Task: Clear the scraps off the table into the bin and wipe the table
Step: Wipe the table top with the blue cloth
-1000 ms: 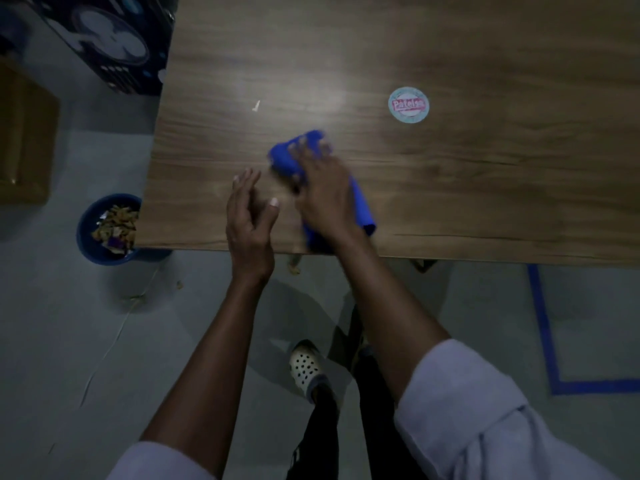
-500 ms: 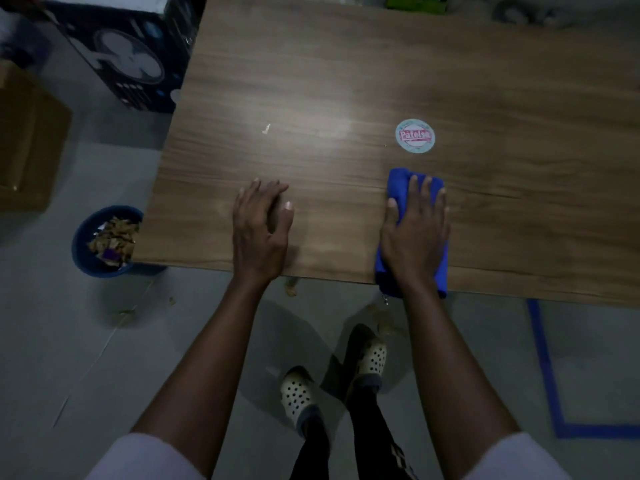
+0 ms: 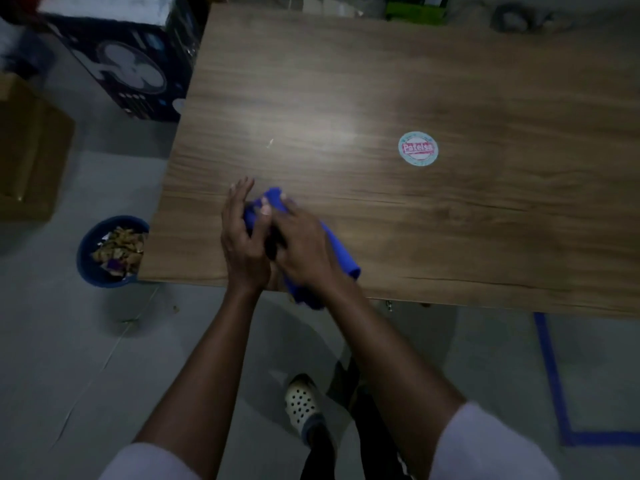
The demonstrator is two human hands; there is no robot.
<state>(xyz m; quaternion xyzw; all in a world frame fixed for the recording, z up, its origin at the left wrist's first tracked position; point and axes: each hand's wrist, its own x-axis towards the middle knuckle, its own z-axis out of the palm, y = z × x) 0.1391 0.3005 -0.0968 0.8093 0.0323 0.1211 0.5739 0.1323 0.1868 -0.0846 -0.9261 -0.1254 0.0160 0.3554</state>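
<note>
Lying across the near edge of the brown wood-grain table, a bright blue cloth is pressed down by the right hand, whose palm is laid flat on it with the fingers spread forward over the fabric; one corner of the cloth is seen hanging past the table edge below the wrist. The left hand is placed just beside the right, touching the left end of the cloth, with its fingers raised and its thumb set against the bunched blue fabric; whether that end is actually gripped cannot be told, as this part is blurred. A small pale scrap is left on the tabletop, well apart from the hands, towards the far side. A round pale sticker with red lettering is seen flat on the wood, to the right of the scrap. On the grey floor by the table's near left corner, a round blue bin is stood, filled with tan and purple scraps and partly hidden under the table edge. A dark box printed with a fan picture is placed on the floor beyond the table's left side. White sleeves are shown on both forearms, and a perforated white shoe is visible below the table.
</note>
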